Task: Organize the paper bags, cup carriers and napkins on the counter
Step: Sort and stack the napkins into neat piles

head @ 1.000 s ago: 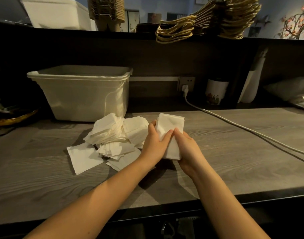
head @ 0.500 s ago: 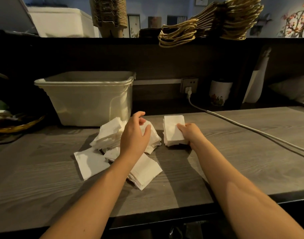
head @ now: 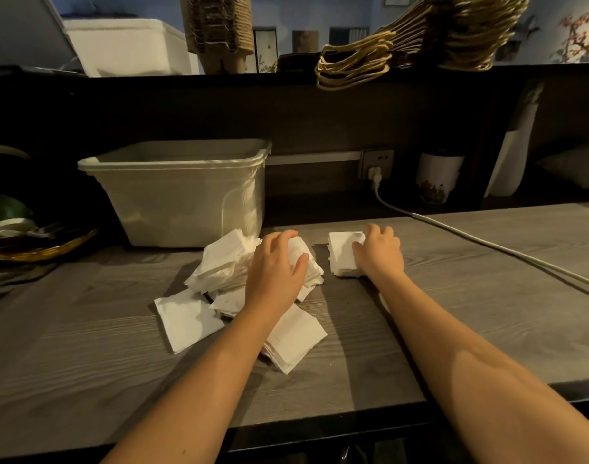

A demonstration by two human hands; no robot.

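White napkins lie in a loose pile point(head: 219, 262) on the grey wooden counter point(head: 85, 346), in front of a pale plastic bin. My left hand point(head: 276, 269) grips a bunch of napkins at the pile's right side, thumb and fingers curled round it. A neat squared stack of napkins point(head: 341, 254) lies just to the right, and my right hand point(head: 380, 252) rests on its right edge with fingers curled over it. More napkins point(head: 293, 339) lie spread near my left forearm. Paper bags with rope handles point(head: 420, 38) and a stack of cup carriers point(head: 216, 28) stand on the upper shelf.
The plastic bin point(head: 186, 199) stands at the back left. A white cable point(head: 470, 236) runs from a wall socket across the counter's right side. A patterned cup point(head: 437, 177) stands at the back right, a basket point(head: 35, 242) at the far left.
The squared stack, held upright in both hands a second ago, now lies flat on the counter under my right hand. My left hand moved left onto the loose pile and took hold of a bunch.
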